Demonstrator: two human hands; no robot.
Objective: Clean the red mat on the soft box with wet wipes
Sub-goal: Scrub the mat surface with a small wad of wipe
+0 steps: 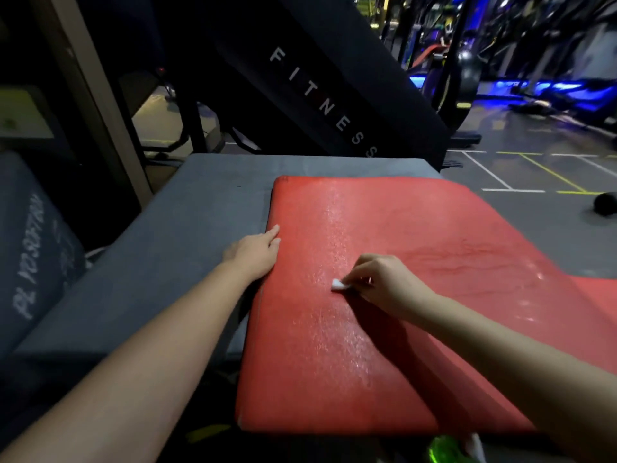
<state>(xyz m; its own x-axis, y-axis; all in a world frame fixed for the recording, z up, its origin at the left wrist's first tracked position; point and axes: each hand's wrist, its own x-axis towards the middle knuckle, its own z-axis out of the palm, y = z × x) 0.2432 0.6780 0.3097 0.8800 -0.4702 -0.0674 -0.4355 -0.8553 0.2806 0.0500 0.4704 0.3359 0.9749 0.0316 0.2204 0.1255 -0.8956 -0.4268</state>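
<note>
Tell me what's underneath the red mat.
The red mat lies on a grey soft box, whose top shows to its left and beyond it. Whatever lies directly beneath the mat is covered.

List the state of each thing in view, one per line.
red mat: lies flat on the soft box, wet sheen down its middle.
soft box: grey, left part uncovered.
wet wipe: wadded small, pinched and pressed on the mat.
right hand: fingers curled, pinches the wipe.
left hand: fingers straight, rests at the mat's left edge.
</note>
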